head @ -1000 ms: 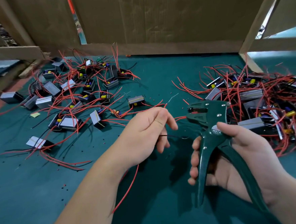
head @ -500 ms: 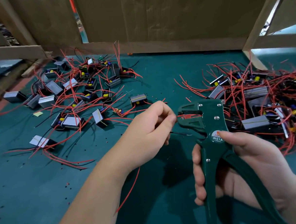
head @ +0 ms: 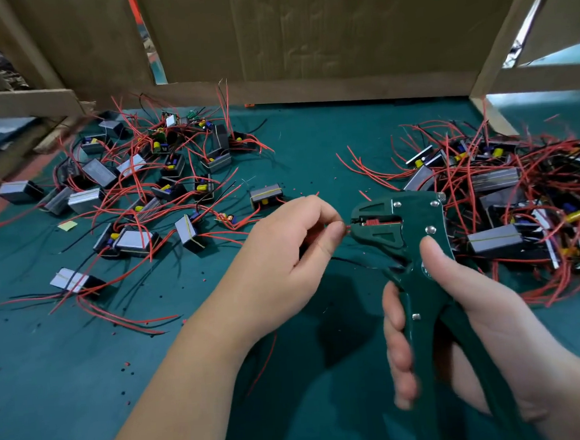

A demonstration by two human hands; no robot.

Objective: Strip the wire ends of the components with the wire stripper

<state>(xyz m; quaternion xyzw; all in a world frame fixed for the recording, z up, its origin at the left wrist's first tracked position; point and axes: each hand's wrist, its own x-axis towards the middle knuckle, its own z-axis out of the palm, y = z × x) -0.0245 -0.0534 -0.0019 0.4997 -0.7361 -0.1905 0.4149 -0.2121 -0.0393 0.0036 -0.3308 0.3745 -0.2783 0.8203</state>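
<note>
**Left grip** (head: 284, 254): thumb and forefinger pinch a red wire end (head: 348, 228). The rest of that wire (head: 267, 362) trails down below the wrist. The component it belongs to is hidden.

**Right grip** (head: 476, 309): clenched round the handles of the green wire stripper (head: 401, 219), thumb on the pivot plate and fingers wrapped over the front handle. The handles look spread, not squeezed.

**Change:** a second ago the stripper was held lower and tilted, with its head well apart from the left grip. It now stands upright with the head level. The wire tip has gone from clear of the tool to sitting at the mouth of the jaws, just beyond the left fingertips.

**Meaning:** the feed-in looks nearly done. A squeeze of the handles is likely the next call, once the tip is seated far enough in. How far it has entered cannot be told.

**Stock:** left pile of components (head: 130, 239), outward of the left grip. Right pile of components (head: 496, 241), just beyond the stripper head. Which pile is already stripped cannot be told.

**Debris:** insulation scraps (head: 127, 363) lie on the green desk (head: 71, 407).
</note>
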